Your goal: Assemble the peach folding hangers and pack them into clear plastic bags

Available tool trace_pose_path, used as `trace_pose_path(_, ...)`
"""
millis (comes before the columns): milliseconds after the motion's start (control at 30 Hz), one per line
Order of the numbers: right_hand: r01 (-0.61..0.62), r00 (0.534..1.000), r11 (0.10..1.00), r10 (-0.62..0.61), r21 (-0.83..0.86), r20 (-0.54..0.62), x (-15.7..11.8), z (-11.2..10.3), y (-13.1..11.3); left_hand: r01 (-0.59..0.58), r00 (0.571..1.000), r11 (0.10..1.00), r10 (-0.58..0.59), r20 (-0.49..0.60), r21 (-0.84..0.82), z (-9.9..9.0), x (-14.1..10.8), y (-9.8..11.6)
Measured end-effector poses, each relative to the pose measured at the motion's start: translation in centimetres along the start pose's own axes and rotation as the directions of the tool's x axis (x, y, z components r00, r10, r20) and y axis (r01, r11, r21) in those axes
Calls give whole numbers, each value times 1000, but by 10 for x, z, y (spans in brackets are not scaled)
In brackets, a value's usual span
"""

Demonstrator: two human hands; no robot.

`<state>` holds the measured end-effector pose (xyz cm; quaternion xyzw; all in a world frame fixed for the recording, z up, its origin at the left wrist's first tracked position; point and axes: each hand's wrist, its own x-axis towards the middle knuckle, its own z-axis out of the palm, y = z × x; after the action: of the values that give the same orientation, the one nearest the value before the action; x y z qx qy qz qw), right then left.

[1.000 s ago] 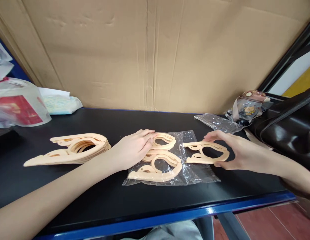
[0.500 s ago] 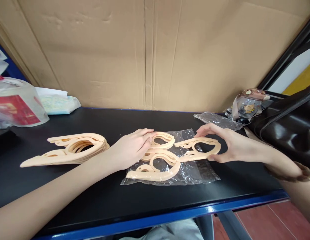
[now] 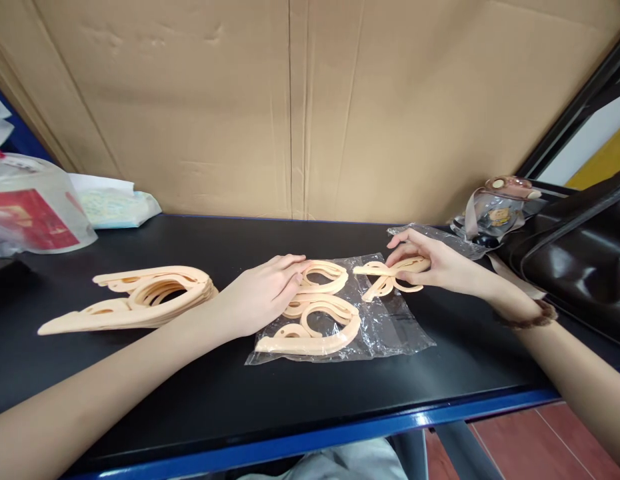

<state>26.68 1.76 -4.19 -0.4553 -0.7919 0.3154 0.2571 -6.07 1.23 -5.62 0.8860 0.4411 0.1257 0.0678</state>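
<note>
My left hand lies flat, fingers stretched out, over the left end of a clear plastic bag and the beige folding hangers inside it. Those hangers are folded, and my hand covers part of them. At the bag's right end my right hand pinches another beige folding hanger between thumb and fingers. It is tilted, with its arms crossing. A stack of matching folded hangers rests on the black table, left of my left hand and partly behind my forearm.
Another clear bag lies behind my right hand. Further right are a transparent bottle with a strap and a black bag. On the left stand a plastic tub and a soft packet. Cardboard walls the back.
My right hand has shifted back and slightly left and closed on the loose hanger, which has turned and tilted up from lying flat. My left hand has stayed almost still.
</note>
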Motion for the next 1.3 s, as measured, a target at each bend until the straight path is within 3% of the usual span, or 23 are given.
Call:
trace_pose_path(100,-11,999,997,8,-77,-45,-2,-3,9,-3,1000,1000,3,-2,10,0,0,0)
trace_pose_path(267,-35,999,989,37,-141,13,-5,-10,21,9,1000,1000,-10,16,13,-3,0,2)
trace_pose_path(533,-70,997,949,75,-308,2,-9,-15,22,16,1000,1000,-16,20,2,-4,-1,3)
trace_pose_path(633,-148,980,931,92,-334,-179,-11,-20,19,15,1000,1000,-15,25,-2,-4,-1,3)
trace_pose_path(700,-156,939,953,62,-260,-339,-10,-26,15,27,999,1000,-26,29,-16,-3,-1,3)
trace_pose_path(767,-91,893,982,6,-167,-451,-7,-30,5,34,999,998,-34,1,-47,-2,-1,4)
trace_pose_path(867,32,853,987,-108,-156,-511,2,-24,-19,-8,990,982,-19,-140,-190,-3,-1,8)
trace_pose_path(933,129,827,972,-215,-196,-520,9,-9,-38,-29,976,904,-67,-209,-426,-5,-1,15)
trace_pose_path(967,196,806,959,-277,-206,-524,12,1,-48,-25,973,817,-112,-202,-575,-7,0,19)
trace_pose_path(1033,315,793,931,-364,-184,-488,19,25,-64,11,979,565,-173,-105,-825,-11,1,28)
trace_pose_path(1100,383,819,917,-393,-111,-419,25,50,-75,51,987,337,-158,-3,-940,-14,0,35)
trace_pose_path(1133,396,836,915,-393,-74,-384,27,60,-79,60,988,266,-152,19,-962,-15,0,37)
trace_pose_path(1200,403,874,914,-366,55,-319,31,76,-81,55,985,206,-170,19,-977,-16,0,37)
trace_pose_path(1300,329,937,867,-250,375,-246,34,84,-79,27,973,213,-232,-24,-977,-17,0,30)
